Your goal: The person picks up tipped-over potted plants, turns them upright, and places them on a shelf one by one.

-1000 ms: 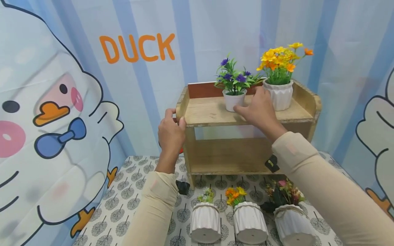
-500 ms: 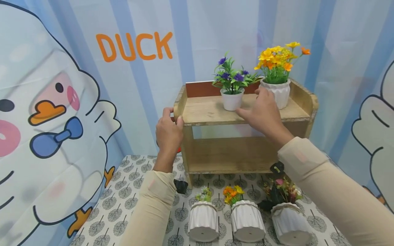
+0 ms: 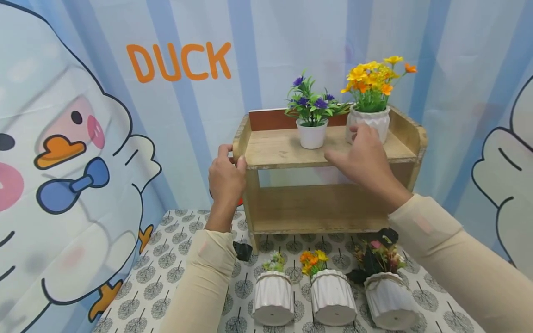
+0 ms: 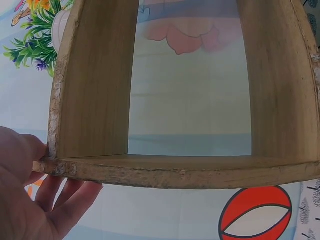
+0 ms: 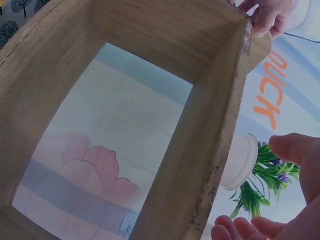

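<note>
My left hand (image 3: 226, 178) grips the left side of a small two-tier wooden shelf (image 3: 275, 150), its thumb at the front edge and its fingers round the outer face. In the left wrist view, that side panel (image 4: 170, 174) runs across the frame. On the top tier stands a small white pot with purple flowers (image 3: 312, 135). To its right is a white ribbed pot with yellow flowers (image 3: 374, 119). My right hand (image 3: 368, 159) is spread in front of the yellow-flower pot, hiding part of it. Whether the fingers touch that pot I cannot tell. Its thumb is apart from the purple-flower pot.
Three white ribbed pots stand on the tree-patterned cloth (image 3: 166, 263) before the shelf: one with pale flowers (image 3: 273, 298), one with orange flowers (image 3: 333, 296), one with pink flowers and dark leaves (image 3: 390, 300). A duck-printed curtain (image 3: 183, 120) hangs behind.
My right hand has drawn away from the purple-flower pot to the right, leaving the pot on the top tier. My left hand keeps its hold on the shelf.
</note>
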`<control>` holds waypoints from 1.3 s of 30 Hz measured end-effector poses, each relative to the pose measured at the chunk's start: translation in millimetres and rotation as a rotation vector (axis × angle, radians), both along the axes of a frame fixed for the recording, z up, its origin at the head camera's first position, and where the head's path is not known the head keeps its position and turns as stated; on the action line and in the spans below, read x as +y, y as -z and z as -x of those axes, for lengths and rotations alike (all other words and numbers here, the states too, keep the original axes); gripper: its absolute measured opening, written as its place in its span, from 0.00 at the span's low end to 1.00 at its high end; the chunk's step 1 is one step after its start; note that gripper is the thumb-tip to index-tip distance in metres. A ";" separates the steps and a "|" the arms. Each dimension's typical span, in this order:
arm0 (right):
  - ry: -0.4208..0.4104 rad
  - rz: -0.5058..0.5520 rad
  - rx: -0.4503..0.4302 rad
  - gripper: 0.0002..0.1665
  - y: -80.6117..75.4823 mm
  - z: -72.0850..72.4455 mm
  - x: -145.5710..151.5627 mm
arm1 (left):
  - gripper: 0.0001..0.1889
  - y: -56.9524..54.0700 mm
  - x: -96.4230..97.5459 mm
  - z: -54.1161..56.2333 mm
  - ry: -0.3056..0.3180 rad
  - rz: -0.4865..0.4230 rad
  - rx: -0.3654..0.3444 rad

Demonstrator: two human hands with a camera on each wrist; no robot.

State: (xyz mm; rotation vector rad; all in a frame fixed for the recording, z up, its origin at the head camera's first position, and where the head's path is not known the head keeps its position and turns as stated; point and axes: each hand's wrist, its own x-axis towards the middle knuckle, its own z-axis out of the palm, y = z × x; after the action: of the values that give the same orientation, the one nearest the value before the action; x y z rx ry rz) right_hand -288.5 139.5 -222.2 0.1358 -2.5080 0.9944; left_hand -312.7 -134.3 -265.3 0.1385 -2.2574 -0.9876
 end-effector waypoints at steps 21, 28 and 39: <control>0.006 -0.044 -0.060 0.54 6.3 -22.4 20.0 | 0.17 -1.2 0.9 -0.6 -0.003 -0.003 -0.012; 0.018 -0.057 -0.068 0.53 9.4 -28.1 28.3 | 0.17 -1.2 1.5 -0.3 -0.004 -0.005 -0.012; 0.009 -0.079 -0.073 0.51 17.3 -35.9 44.3 | 0.18 -2.9 2.5 -0.3 -0.008 -0.027 -0.041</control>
State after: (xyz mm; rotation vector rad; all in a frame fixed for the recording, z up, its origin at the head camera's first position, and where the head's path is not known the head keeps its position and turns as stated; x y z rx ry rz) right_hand -252.6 183.8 -239.4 0.1146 -2.6128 0.9123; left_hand -312.4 -131.8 -262.4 0.1806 -2.2797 -1.0203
